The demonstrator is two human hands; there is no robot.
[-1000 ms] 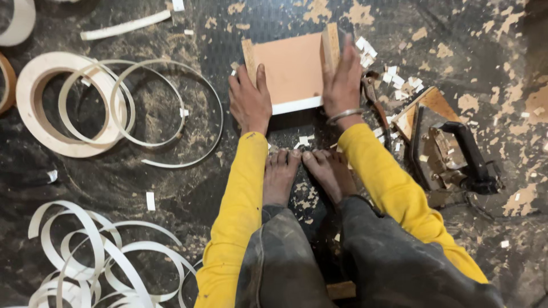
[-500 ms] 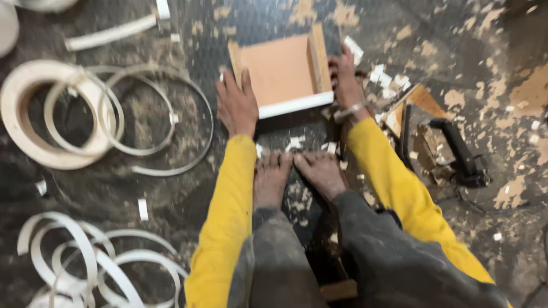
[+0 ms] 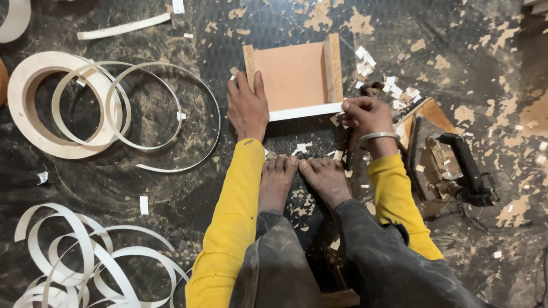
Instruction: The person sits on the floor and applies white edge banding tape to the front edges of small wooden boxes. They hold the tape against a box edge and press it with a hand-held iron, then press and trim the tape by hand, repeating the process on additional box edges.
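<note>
Under right hand (image 3: 365, 117), hidden board (image 3: 297, 77) corner.

near-left corner of the wooden box (image 3: 297, 77) hidden under the left hand (image 3: 248, 108), whatever the closed right hand (image 3: 365, 114) pinches at the white edge strip (image 3: 305, 112) too small to tell, loose white banding coils (image 3: 74, 256) cut off at the bottom-left edge

One camera, worn on the head, looks almost straight down from close above at the person's own arms, knees and bare feet (image 3: 305, 179) on the dark floor (image 3: 479, 68). The forward direction runs up the frame. There is no second view to overlap.
</note>
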